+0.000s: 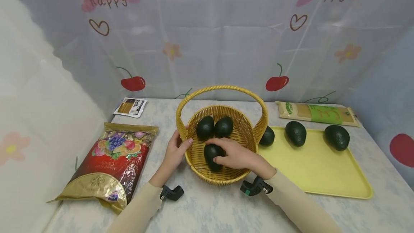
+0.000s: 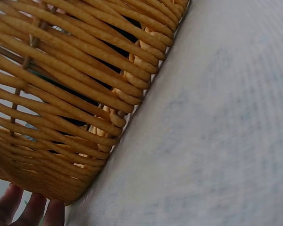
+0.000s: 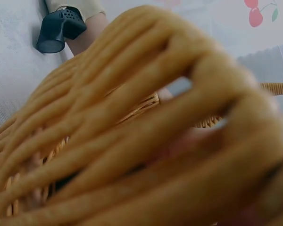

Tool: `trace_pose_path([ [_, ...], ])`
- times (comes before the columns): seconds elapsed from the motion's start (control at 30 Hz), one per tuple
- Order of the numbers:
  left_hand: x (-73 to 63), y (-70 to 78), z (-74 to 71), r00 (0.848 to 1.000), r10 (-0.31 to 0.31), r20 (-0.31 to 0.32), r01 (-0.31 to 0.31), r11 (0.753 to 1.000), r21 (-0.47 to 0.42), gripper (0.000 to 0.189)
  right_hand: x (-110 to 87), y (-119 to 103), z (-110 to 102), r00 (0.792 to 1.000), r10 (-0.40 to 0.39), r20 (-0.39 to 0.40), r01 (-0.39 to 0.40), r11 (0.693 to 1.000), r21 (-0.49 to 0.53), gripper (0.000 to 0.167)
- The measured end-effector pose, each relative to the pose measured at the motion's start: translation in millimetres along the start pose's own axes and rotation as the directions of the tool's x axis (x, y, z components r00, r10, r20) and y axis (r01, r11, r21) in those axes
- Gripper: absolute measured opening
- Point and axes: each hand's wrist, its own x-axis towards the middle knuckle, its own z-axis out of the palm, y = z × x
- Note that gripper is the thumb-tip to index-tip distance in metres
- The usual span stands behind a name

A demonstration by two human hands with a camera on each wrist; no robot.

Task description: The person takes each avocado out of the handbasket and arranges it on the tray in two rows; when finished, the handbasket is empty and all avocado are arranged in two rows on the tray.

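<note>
Surface: pale mottled table (image 1: 207, 211). I find the right hand (image 1: 234, 153), the nearer, grasping an avocado (image 1: 211, 155) inside the basket (image 1: 213, 181), the avocado's long axis running near to far under the grip; leftward, the left hand (image 1: 174, 151) holds the basket's side.

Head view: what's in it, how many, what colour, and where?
Table: 1, white and pale blue, foreground
Patterned sheeting: count unclear, pale, behind and beside table
Basket: 1, golden yellow, centre
Tray: 1, yellow, right of basket
Avocados: 6, dark green, three in basket, three at tray's far side
Candy bag: 1, red-gold, left of basket
Small packet: 1, white-brown, beyond candy bag
Long packet: 1, tan-green, beyond tray
Wrist devices: 2, black, one per wrist
Sleeves: 2, beige, forearms
Left hand: 1, bare, gripping basket's left side
Right hand: 1, bare, holding basket's front avocado
</note>
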Motion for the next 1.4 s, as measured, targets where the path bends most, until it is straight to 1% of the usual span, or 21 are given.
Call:
trace_pose_path([
  [0.1, 4.7, 2.8, 2.2, 1.0, 0.002, 0.001, -0.002, 1.0, 0.014, 0.055, 1.3, 2, -4, 1.0, 0.004, -0.002, -0.004, 1.0, -0.003, 0.055],
  [0.23, 10.7, 6.1, 3.3, 1.0, 0.003, -0.012, -0.002, 0.999, 0.034, 0.053, 4.4, 2, -11, 1.0, 0.002, -0.01, -0.002, 1.0, -0.012, 0.054],
  [0.33, 15.9, 7.7, 3.1, 1.0, 0.009, -0.021, -0.008, 0.999, 0.033, 0.052, 6.9, 1, -15, 1.0, -0.008, -0.02, 0.007, 1.0, -0.012, 0.053],
  [0.43, 21.0, 8.2, 3.2, 1.0, 0.015, -0.011, -0.014, 0.999, 0.03, 0.053, 8.2, 2, -19, 0.999, -0.022, -0.023, 0.022, 1.0, -0.02, 0.053],
  [0.57, 26.5, 8.6, 3.9, 1.0, 0.024, 0.013, -0.024, 0.999, 0.032, 0.054, 7.1, 4, -22, 0.999, -0.039, -0.01, 0.039, 0.999, -0.02, 0.053],
  [0.7, 27.7, 10.6, 4.2, 0.999, 0.03, 0.025, -0.031, 0.999, 0.036, 0.054, 4.4, 4, -24, 0.999, -0.046, 0.003, 0.046, 0.999, 0.01, 0.055],
  [0.8, 25.2, 11.5, 3.2, 0.999, 0.024, 0.03, -0.025, 0.999, 0.043, 0.054, 3.7, 4, -23, 0.998, -0.07, 0.001, 0.07, 0.997, 0.022, 0.054],
  [0.93, 20.6, 9.1, -0.3, 1.0, 0.001, -0.005, -0.001, 0.998, 0.055, 0.053, 6.9, 4, -23, 0.992, -0.124, -0.019, 0.125, 0.991, 0.048, 0.052],
  [1.03, 19.9, 7.1, -3.4, 1.0, -0.015, -0.018, 0.016, 0.998, 0.057, 0.052, 7.6, 3, -27, 0.99, -0.132, -0.044, 0.136, 0.987, 0.081, 0.05],
  [1.1, 20.8, 8.0, -5.8, 1.0, -0.011, -0.022, 0.012, 0.999, 0.051, 0.053, 5.9, 1, -32, 0.989, -0.132, -0.066, 0.138, 0.985, 0.101, 0.047],
  [1.2, 21.0, 9.4, -8.2, 1.0, 0.004, -0.007, -0.004, 0.998, 0.067, 0.053, -5.6, -3, -41, 0.988, -0.113, -0.108, 0.128, 0.982, 0.14, 0.045],
  [1.27, 17.9, 8.9, -7.9, 1.0, 0.015, -0.019, -0.014, 0.997, 0.076, 0.053, -18.5, -5, -47, 0.984, -0.108, -0.142, 0.133, 0.975, 0.178, 0.043],
  [1.33, 9.6, 4.3, -5.3, 1.0, -0.002, -0.015, 0.003, 0.996, 0.085, 0.053, -39.4, -4, -50, 0.983, -0.089, -0.161, 0.126, 0.963, 0.237, 0.042],
  [1.4, 0.0, -2.0, -0.4, 1.0, -0.029, -0.003, 0.029, 0.996, 0.087, 0.054, -63.7, -2, -52, 0.982, -0.082, -0.168, 0.131, 0.943, 0.307, 0.041],
])
